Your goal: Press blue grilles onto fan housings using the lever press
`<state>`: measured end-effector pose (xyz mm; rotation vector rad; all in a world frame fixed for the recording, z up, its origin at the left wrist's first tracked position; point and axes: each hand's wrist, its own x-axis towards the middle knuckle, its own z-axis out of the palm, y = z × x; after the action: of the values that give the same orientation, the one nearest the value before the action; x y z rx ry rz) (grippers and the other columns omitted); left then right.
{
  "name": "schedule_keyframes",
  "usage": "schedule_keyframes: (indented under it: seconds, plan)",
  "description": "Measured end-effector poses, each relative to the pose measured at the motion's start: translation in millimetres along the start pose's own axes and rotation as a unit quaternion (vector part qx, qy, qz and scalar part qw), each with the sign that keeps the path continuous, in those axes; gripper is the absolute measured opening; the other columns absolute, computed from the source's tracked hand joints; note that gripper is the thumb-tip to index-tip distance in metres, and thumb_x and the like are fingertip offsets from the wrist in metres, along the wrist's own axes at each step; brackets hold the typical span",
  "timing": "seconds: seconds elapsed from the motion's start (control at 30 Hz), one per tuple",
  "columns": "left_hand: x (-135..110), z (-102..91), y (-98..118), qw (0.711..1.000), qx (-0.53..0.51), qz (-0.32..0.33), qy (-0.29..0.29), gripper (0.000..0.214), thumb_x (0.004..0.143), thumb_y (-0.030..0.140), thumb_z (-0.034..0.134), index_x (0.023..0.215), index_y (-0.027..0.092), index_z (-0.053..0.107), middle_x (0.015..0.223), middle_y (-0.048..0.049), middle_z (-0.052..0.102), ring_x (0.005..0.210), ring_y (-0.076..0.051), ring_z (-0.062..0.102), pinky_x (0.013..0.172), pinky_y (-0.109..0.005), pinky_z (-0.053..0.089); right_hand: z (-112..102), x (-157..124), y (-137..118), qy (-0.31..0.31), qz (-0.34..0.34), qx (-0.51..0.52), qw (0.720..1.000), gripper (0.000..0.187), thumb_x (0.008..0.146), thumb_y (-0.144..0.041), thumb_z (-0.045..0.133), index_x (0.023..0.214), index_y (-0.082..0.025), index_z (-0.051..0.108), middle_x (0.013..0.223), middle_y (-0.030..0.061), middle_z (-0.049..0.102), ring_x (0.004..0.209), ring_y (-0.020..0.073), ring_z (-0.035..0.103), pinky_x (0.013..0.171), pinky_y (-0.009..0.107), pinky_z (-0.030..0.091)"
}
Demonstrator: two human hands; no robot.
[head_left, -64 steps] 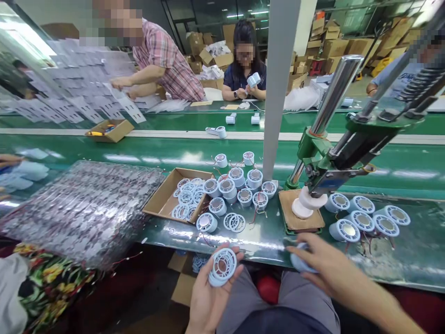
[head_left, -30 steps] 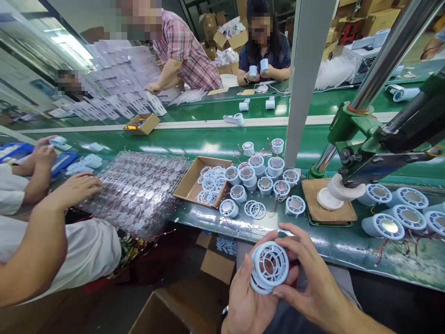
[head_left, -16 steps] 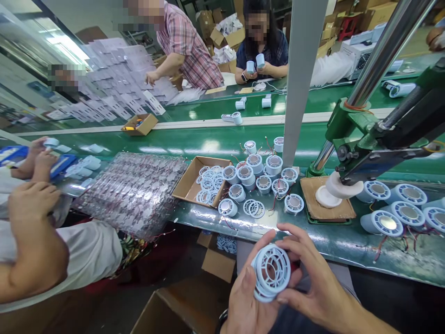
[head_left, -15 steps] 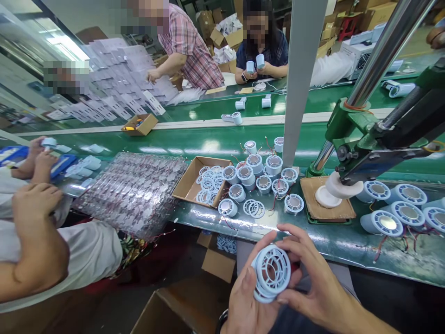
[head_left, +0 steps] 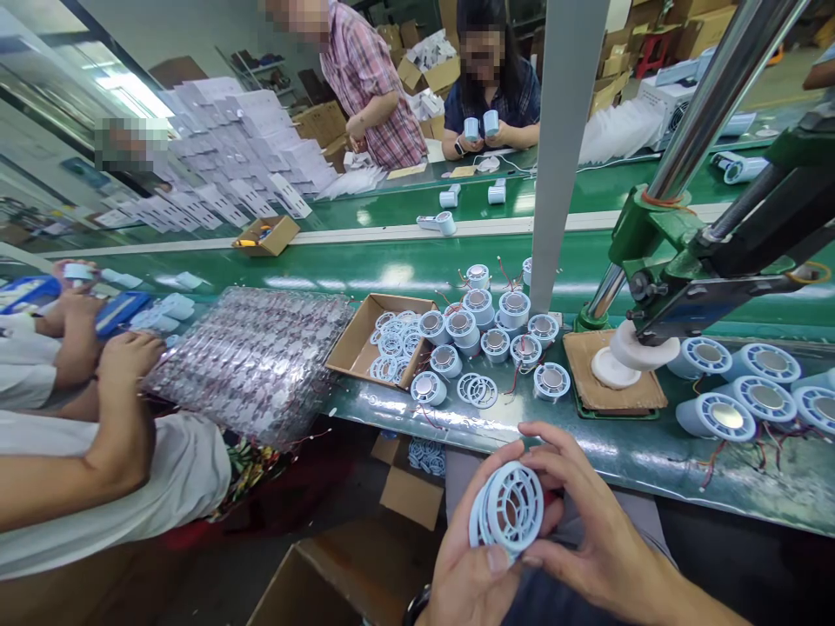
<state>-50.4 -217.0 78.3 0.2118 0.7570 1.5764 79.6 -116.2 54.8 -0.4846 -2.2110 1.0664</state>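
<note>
Both of my hands hold one pale blue round fan housing with a grille face [head_left: 507, 511], low in the middle of the view, just in front of the green bench. My left hand [head_left: 466, 569] cups it from below, thumb on its lower rim. My right hand [head_left: 591, 530] wraps it from the right, fingers curled over its top edge. On the bench beyond lie several similar small housings with red wires [head_left: 486, 335], two loose grille rings [head_left: 477, 390], and a cardboard box of grilles [head_left: 375, 348].
A green hand press [head_left: 658, 261] with a white round head over a brown pad [head_left: 617, 387] stands at right, larger blue housings [head_left: 737, 391] beside it. A co-worker's arm [head_left: 84, 461] and stacked clear trays [head_left: 251, 356] fill the left. Other people work across the conveyor. Cardboard boxes sit below.
The housing has tilted slightly in my hands and my left thumb has slid onto its lower rim. The co-worker's hand at left has moved onto the clear trays.
</note>
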Motion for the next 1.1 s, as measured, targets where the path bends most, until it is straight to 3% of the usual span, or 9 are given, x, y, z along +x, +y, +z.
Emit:
schedule_keyframes:
  seconds: [0.33,0.57,0.63,0.77,0.93,1.1]
  plan:
    - [0,-0.9,0,1.000,-0.020,-0.020,0.014,0.058,0.072,0.032,0.079,0.128,0.026,0.065,0.116,-0.0084,0.071,0.116,-0.031,0.062,0.107,-0.048,0.043,2,1,0,-0.004,0.008,0.023,1.000,0.053,0.092,-0.051,0.058,0.134,-0.026,0.041,0.144,0.0138,0.036,0.135,0.0233,0.045,0.096,0.024,0.053]
    - [0,-15.3,-3,0.999,-0.009,0.001,0.035,0.056,0.075,0.030,0.075,0.129,0.022,0.064,0.117,-0.0105,0.069,0.116,-0.032,0.061,0.107,-0.050,0.043,10,0,4,-0.050,0.043,0.055,0.996,0.059,0.085,-0.030,0.071,0.136,-0.028,0.041,0.145,0.0138,0.033,0.136,0.0278,0.042,0.104,0.037,0.049]
    - [-1,-28.7,-7,0.998,-0.019,0.015,0.050,0.051,0.076,0.029,0.072,0.127,0.021,0.066,0.113,-0.0106,0.071,0.115,-0.032,0.061,0.107,-0.051,0.043,22,1,11,-0.079,0.064,0.062,0.993,0.059,0.083,-0.025,0.072,0.135,-0.028,0.043,0.145,0.0137,0.034,0.137,0.0284,0.041,0.107,0.041,0.046]
    - [-12,-63.8,-15,0.991,-0.056,0.049,0.113,0.040,0.078,0.027,0.070,0.117,0.022,0.072,0.105,-0.0090,0.074,0.110,-0.032,0.065,0.104,-0.051,0.045,60,1,27,-0.151,0.110,0.121,0.975,0.050,0.081,-0.023,0.072,0.126,-0.022,0.052,0.143,0.0152,0.038,0.131,0.0268,0.047,0.099,0.035,0.052]
    - [-37,-92.1,-18,0.976,-0.090,0.086,0.181,0.034,0.080,0.027,0.071,0.114,0.024,0.074,0.106,-0.0090,0.074,0.107,-0.031,0.066,0.102,-0.051,0.047,108,2,35,-0.164,0.057,0.187,0.967,0.047,0.083,-0.042,0.070,0.121,-0.020,0.054,0.127,0.0138,0.054,0.120,0.0264,0.055,0.102,0.040,0.048]
    - [-52,-108.2,-17,0.966,-0.086,0.137,0.199,0.035,0.083,0.036,0.072,0.117,0.028,0.072,0.108,-0.0091,0.074,0.103,-0.028,0.068,0.099,-0.048,0.050,129,7,31,-0.198,0.031,0.210,0.957,0.054,0.087,-0.053,0.063,0.128,-0.020,0.052,0.129,0.0142,0.054,0.121,0.0258,0.054,0.104,0.038,0.046]
